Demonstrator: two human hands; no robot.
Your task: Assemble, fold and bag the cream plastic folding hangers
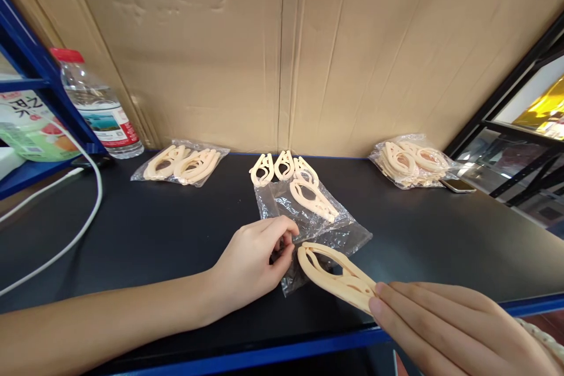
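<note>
Between the fingertips of my right hand [445, 323] is the narrow end of a beige folded clothes hanger [339, 279], its rounded end pointing left. My left hand [253, 261] has its fingers curled in a pinch at the near edge of a clear plastic bag [282, 205]. That bag lies crumpled on the black table, and another folded hanger [312, 198] lies on or inside it; I cannot tell which. The rounded end of the held hanger is close to the bag's opening and my left fingertips. Three loose folded hangers [284, 165] lie behind the bag.
A bag of folded hangers [180, 163] lies at the back left, another packed bag [412, 160] at the back right beside a phone [458, 186]. At left stand a water bottle [103, 108] and a blue shelf; a white cable [94, 200] crosses the table [167, 235]. Cardboard backs it.
</note>
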